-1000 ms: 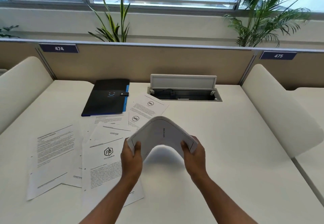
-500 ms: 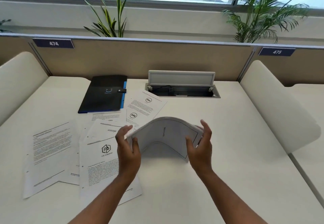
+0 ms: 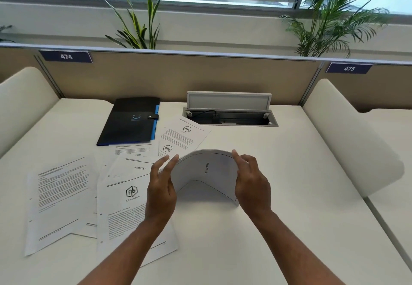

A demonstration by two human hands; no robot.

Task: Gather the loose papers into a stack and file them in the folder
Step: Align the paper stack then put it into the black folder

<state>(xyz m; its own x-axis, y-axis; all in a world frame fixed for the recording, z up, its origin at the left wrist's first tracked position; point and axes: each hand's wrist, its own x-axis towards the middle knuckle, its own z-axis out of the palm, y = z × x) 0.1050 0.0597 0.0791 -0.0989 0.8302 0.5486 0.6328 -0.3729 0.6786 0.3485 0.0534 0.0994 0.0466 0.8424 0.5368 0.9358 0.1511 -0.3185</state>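
Paper stack (image 3: 206,173): white sheets bowed upward into an arch, printed heading running sideways across the top sheet, lower edge resting on the white tabletop (image 3: 289,195). The left hand (image 3: 161,187) presses against the stack's left side and the right hand (image 3: 253,183) against its right side; both hands have loosely spread fingers, cupping the stack between them rather than pinching it. Loose printed sheets (image 3: 124,191) lie overlapping on the tabletop left of the stack, some with punched holes. The black folder (image 3: 130,122), closed with a snap strap, lies beyond the stack to the left, touching the loose sheets.
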